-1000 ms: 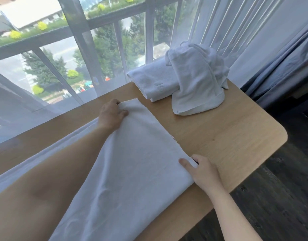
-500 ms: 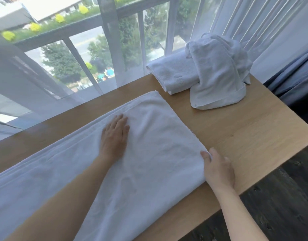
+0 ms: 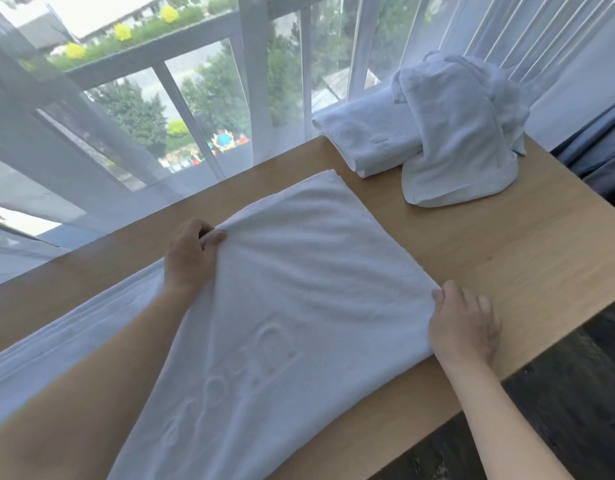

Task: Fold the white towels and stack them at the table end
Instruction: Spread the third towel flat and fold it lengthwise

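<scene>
Table (image 3: 528,258) — hands (image 3: 191,258) pinching towel (image 3: 299,289)

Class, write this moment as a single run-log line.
left hand: pinches far edge of flat towel | right hand: holds near corner | pile of towels: at table end

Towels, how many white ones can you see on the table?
3: one towel under both hands, one folded towel by the window, one crumpled towel draped over it. More may hide beneath.
</scene>
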The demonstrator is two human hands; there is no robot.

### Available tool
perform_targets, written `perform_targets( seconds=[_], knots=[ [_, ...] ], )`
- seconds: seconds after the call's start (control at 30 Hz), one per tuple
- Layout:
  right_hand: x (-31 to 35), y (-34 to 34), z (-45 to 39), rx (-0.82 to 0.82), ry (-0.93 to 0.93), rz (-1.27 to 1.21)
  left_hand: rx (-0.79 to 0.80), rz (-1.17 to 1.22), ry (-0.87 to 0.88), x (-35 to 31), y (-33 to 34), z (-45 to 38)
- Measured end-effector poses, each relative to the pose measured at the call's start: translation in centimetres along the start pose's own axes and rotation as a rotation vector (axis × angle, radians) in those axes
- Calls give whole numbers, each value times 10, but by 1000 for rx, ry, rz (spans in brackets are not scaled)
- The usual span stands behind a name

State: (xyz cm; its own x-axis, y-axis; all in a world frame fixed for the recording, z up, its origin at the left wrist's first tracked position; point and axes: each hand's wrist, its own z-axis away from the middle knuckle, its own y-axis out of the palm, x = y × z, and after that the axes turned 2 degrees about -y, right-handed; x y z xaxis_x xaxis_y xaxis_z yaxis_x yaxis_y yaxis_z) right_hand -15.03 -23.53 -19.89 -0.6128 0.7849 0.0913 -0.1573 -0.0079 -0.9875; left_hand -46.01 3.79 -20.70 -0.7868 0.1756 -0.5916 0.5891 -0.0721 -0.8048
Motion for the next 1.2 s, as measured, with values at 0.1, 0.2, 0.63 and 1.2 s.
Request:
perform_targets(
  seconds=[0.1, 0.2, 0.63, 1.2],
  knots=[
    [3, 2, 0, -11, 10, 43, 3, 23, -40, 1, 3, 4],
    [4, 3, 0, -18, 7, 54, 24, -31, -10, -7, 7, 8],
    [5, 6, -1, -47, 5, 93, 329, -326, 151, 15, -26, -24],
    [120, 15, 28, 117, -946, -135, 284, -398, 113, -42, 43, 112]
  ],
)
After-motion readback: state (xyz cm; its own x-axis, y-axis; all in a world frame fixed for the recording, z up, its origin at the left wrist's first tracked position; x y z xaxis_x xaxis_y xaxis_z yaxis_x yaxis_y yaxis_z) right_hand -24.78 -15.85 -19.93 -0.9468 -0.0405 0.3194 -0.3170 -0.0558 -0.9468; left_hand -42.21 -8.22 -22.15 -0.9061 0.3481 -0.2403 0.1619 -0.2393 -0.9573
